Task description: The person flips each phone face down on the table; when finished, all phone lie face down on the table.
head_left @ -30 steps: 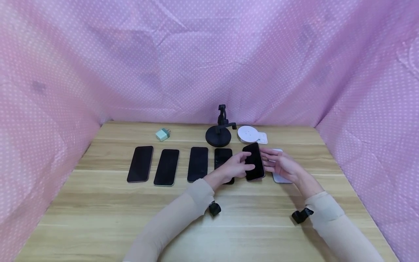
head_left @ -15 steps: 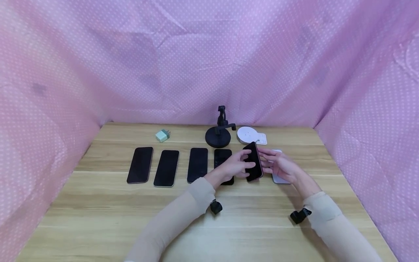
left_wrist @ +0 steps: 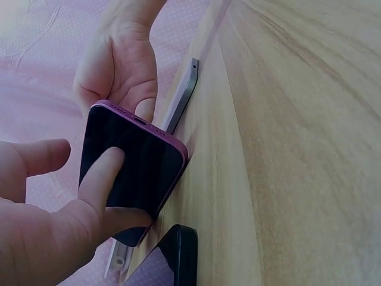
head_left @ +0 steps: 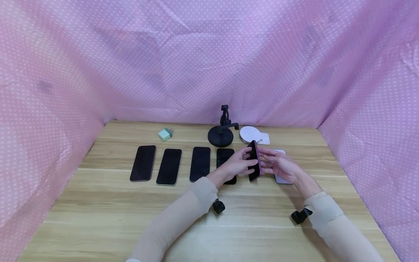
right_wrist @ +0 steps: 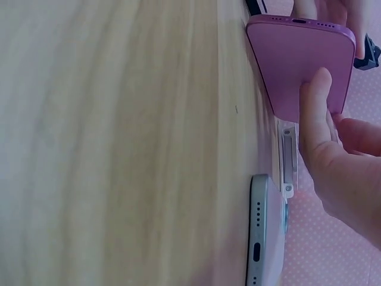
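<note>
A smartphone (head_left: 254, 162) with a dark screen and purple-pink back stands tilted on its long side between both hands, its screen toward the left hand (head_left: 240, 162). The left hand's spread fingers lie over the screen; in the left wrist view one finger (left_wrist: 110, 167) rests on it and another reaches its lower edge. From the other side, the right hand (head_left: 283, 165) comes against the back with extended fingers; the right wrist view shows one finger (right_wrist: 315, 101) flat on the purple back (right_wrist: 292, 62). Whether the phone's lower edge touches the table is hard to tell.
Several dark-screened phones lie in a row on the wooden table, such as this phone (head_left: 143, 163). A pale phone (head_left: 284, 178) lies face down by the right hand. Behind are a black stand (head_left: 220, 136), a white round charger (head_left: 249, 134) and a green plug adapter (head_left: 165, 134).
Between the hands, the purple phone has turned up from a slight tilt to a steep one, its right edge rising and its screen swinging left. Both hands have hardly moved.
</note>
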Available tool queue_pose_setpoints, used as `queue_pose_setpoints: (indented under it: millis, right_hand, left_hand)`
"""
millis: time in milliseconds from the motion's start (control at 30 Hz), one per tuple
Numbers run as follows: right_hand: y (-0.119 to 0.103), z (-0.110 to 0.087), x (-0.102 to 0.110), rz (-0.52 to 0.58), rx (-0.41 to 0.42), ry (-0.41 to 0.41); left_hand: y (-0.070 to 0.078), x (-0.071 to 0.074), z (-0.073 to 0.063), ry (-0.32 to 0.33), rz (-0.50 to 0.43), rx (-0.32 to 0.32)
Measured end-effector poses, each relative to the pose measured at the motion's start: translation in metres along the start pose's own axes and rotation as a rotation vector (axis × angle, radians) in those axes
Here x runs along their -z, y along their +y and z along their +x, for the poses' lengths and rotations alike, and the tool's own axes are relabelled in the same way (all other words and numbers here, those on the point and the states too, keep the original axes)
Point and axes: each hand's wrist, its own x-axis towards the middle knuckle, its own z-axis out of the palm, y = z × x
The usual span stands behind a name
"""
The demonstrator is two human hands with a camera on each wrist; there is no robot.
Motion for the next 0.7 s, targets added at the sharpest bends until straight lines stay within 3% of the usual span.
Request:
queue_pose_setpoints:
  millis: [467,700]
  right_hand:
    - [-0.0025,0.0036,-0.0073,-0.096,-0.012,-0.051]
    - [0.0007,0.002,-0.0101,-0.146,-0.038,-0.038]
  left_hand:
    - [0.0035,0.0045,0.0007,0.022,-0.051,0.0]
    - [0.0014,0.0085,-0.0022,0.007,-0.037,0.001]
